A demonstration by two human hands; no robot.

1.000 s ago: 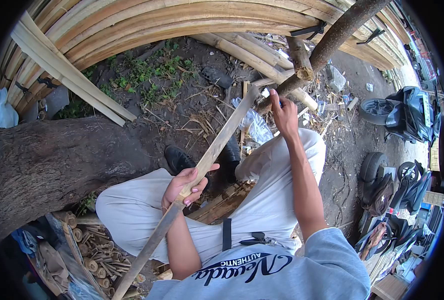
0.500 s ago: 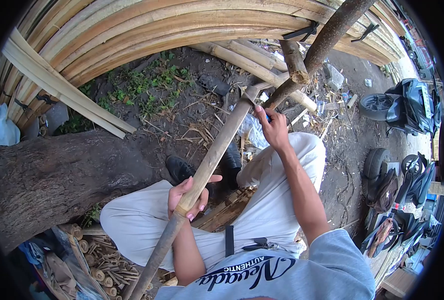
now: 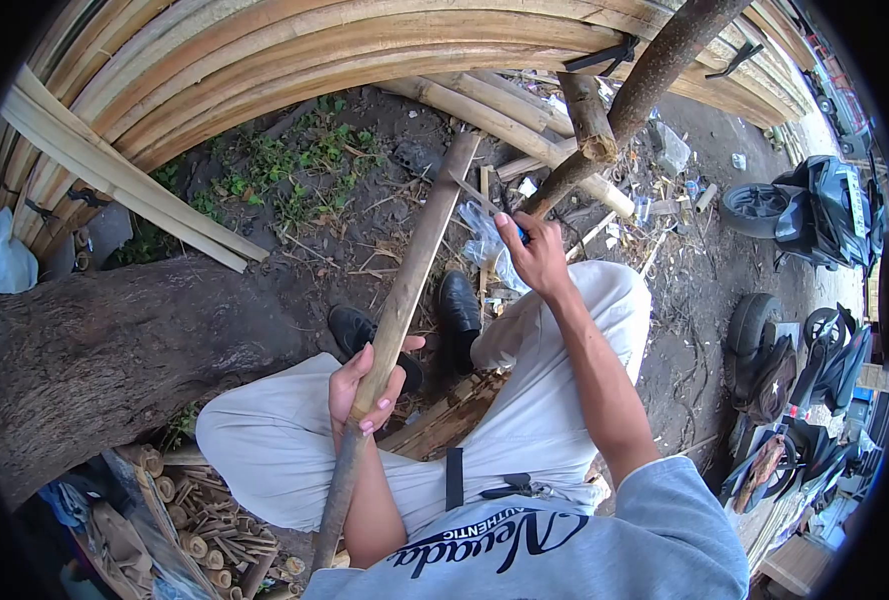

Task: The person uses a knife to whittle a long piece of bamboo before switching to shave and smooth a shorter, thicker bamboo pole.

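Observation:
My left hand (image 3: 368, 392) is wrapped round a long bamboo pole (image 3: 413, 285) at a joint in its lower half. The pole slants from beside my shirt up over my shoes, its upper end in the air. My right hand (image 3: 541, 252) is closed on a knife (image 3: 477, 196) with a blue handle, mostly hidden by the fingers. The thin blade points up and left, beside the pole's upper part. Behind that hand a dark branch (image 3: 655, 85) and a cut stub (image 3: 587, 115) slant down.
Long bamboo strips (image 3: 345, 50) curve across the top. A thick trunk (image 3: 115, 350) lies at left, above cut bamboo pieces (image 3: 200, 545). Black shoes (image 3: 459, 305), plastic scraps (image 3: 490, 245) and bamboo poles (image 3: 505, 125) are on the ground ahead. A motorcycle (image 3: 820, 212) stands at right.
The pole has turned more upright, its upper end moving left, away from my right hand. My left hand has turned slightly with it, and the knife blade now shows more apart from the pole.

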